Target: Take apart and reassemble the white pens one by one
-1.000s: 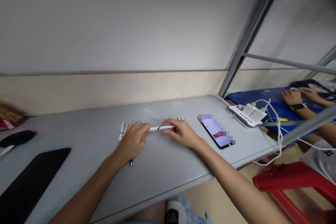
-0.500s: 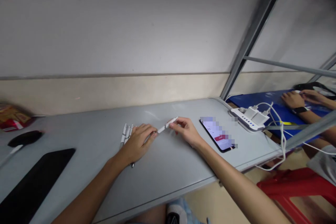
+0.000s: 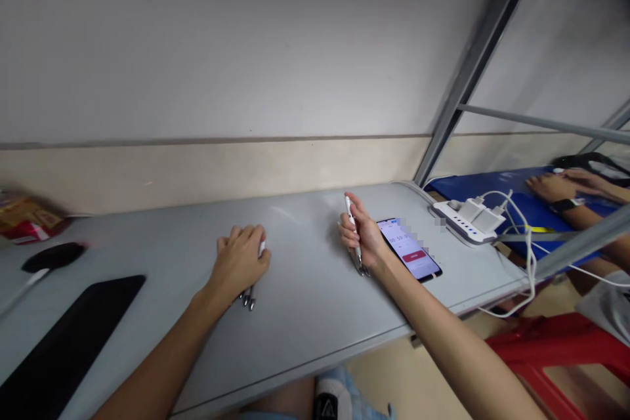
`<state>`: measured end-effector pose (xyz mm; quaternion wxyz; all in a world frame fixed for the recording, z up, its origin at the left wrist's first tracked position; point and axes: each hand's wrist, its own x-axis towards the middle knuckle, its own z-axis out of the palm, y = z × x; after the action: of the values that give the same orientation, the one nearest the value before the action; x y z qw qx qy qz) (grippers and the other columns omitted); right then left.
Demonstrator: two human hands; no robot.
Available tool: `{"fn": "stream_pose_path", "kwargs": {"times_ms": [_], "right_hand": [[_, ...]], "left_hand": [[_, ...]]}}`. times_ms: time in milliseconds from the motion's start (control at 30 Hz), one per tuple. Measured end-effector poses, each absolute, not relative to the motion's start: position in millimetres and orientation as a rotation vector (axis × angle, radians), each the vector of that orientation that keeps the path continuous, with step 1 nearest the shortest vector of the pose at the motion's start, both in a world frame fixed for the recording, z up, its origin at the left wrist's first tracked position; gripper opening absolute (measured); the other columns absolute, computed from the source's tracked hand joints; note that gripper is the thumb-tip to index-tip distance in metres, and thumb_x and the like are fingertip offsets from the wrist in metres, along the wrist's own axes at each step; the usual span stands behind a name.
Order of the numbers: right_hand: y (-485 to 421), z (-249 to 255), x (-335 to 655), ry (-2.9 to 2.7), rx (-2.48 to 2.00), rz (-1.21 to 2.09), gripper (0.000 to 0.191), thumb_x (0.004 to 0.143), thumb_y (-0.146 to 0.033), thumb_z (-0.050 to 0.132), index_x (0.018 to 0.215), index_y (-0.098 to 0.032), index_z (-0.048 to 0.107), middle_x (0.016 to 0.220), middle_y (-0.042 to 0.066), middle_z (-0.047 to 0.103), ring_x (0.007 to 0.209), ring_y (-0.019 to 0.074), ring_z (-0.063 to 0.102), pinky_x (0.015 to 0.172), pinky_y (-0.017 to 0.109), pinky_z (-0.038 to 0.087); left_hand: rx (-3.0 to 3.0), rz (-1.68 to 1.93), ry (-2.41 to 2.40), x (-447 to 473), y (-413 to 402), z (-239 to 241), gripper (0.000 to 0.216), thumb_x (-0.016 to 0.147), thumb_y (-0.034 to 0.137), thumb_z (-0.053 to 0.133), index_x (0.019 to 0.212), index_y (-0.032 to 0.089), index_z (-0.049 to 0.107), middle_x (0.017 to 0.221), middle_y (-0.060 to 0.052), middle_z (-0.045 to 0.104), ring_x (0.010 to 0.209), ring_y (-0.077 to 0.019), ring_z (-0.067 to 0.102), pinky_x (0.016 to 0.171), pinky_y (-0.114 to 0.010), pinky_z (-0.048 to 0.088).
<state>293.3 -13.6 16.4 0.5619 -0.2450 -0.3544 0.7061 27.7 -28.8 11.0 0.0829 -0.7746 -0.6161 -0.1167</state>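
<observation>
My right hand (image 3: 363,231) is closed in a fist around a white pen (image 3: 350,209), held nearly upright. The pen's white end sticks out by the thumb, and its grey, silver-tipped end reaches down below the fist near the desk. Over to the left, my left hand (image 3: 242,254) curls over several white-and-grey pens (image 3: 252,296), fingers closed round them. Silver tips of these pens point toward me from under the palm, and a bit of white shows beside the thumb. Most of their length is hidden by that hand.
A phone (image 3: 414,254) with a lit screen lies right of my right hand on the grey desk (image 3: 305,315). Beyond it are a power strip (image 3: 462,223) with white cables and a metal frame. At left lie a black mat (image 3: 79,335), a black mouse (image 3: 53,256) and a red packet (image 3: 29,218). Another person's hands (image 3: 551,189) are at far right.
My hands have drawn apart. The right hand moved right, turning its pen from slanted to nearly upright. My left hand let go of that pen's end and moved left onto the other pens.
</observation>
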Motion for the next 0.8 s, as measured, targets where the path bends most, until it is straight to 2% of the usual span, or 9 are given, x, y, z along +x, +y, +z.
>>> {"fn": "stream_pose_path", "kwargs": {"times_ms": [333, 633, 800], "right_hand": [[-10.7, 14.2, 294.3, -0.868, -0.590, 1.628, 0.045, 0.086, -0.041, 0.058, 0.128, -0.038, 0.042, 0.057, -0.009, 0.030, 0.041, 0.0074, 0.020, 0.036, 0.016, 0.017], [-7.6, 13.5, 297.8, -0.889, -0.622, 1.560, 0.037, 0.086, -0.042, 0.058, 0.119, -0.037, 0.044, 0.057, -0.009, 0.029, 0.041, 0.0076, 0.020, 0.036, 0.016, 0.017], [-3.6, 13.4, 301.0, -0.982, -0.827, 1.374, 0.037, 0.083, -0.044, 0.057, 0.115, -0.031, 0.046, 0.063, -0.008, 0.042, 0.042, 0.0069, 0.031, 0.036, 0.016, 0.022]], "left_hand": [[-2.440, -0.372, -1.828, 31.4, -30.0, 11.3, 0.008, 0.083, 0.027, 0.045, 0.085, 0.022, 0.051, 0.086, -0.005, 0.065, 0.093, -0.0276, 0.049, 0.073, -0.038, 0.029], [-2.487, -0.377, -1.842, 33.0, -29.1, 7.9, 0.017, 0.085, 0.034, 0.045, 0.095, 0.023, 0.054, 0.075, -0.003, 0.062, 0.089, -0.0265, 0.051, 0.074, -0.037, 0.027], [-2.497, -0.374, -1.843, 33.6, -28.4, 6.9, 0.020, 0.084, 0.035, 0.046, 0.098, 0.022, 0.054, 0.072, -0.003, 0.061, 0.087, -0.0259, 0.052, 0.074, -0.037, 0.027]]}}
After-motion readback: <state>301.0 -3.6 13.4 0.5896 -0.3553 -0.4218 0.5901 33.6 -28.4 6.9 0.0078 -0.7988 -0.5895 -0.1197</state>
